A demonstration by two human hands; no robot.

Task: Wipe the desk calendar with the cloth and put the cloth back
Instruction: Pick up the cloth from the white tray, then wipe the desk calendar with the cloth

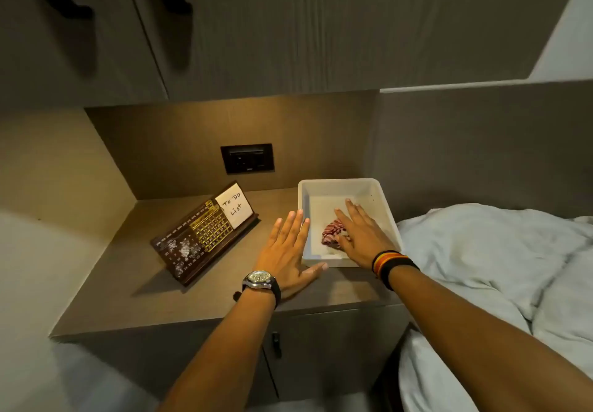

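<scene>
A dark wooden desk calendar (195, 235) leans on the bedside table, with a white "To Do List" note on its right end and whitish smears on its left part. To its right stands a white tray (337, 187), and a crumpled red-and-white cloth (332, 234) lies inside it. My right hand (361, 235) is spread flat over the tray, just right of the cloth and partly above it, fingers apart. My left hand (287, 248), wearing a watch, hovers flat beside the tray's left wall, holding nothing.
The brown tabletop (134, 283) sits in a wall niche with a black socket panel (247, 158) behind. Cupboard doors with dark handles hang above. A bed with light grey bedding (487, 267) borders the table on the right. A cabinet door is below.
</scene>
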